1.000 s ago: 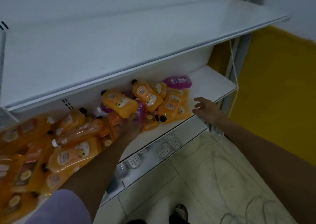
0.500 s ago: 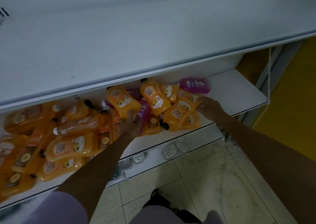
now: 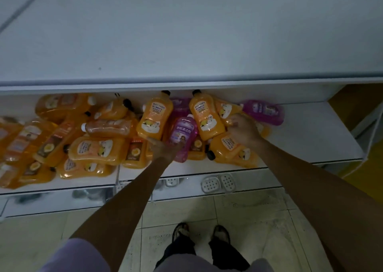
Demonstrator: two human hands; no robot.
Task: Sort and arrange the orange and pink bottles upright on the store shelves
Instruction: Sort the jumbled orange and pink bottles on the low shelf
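Head view: the left hand grips the base of a pink translucent plastic bottle. The right hand rests on piled orange plastic bottles, and its grip cannot be told.

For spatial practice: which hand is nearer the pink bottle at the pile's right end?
Right. The right hand is just beside the pink bottle; the left hand is far left of it.

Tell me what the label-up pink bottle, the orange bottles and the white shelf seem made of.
The pink bottle looks like translucent glossy plastic: its tinted body lets light through and shines. The orange bottles seem clear plastic filled with orange liquid, with shiny highlights and dark caps. The white shelf is probably painted metal, given its thin edge and matte coat.
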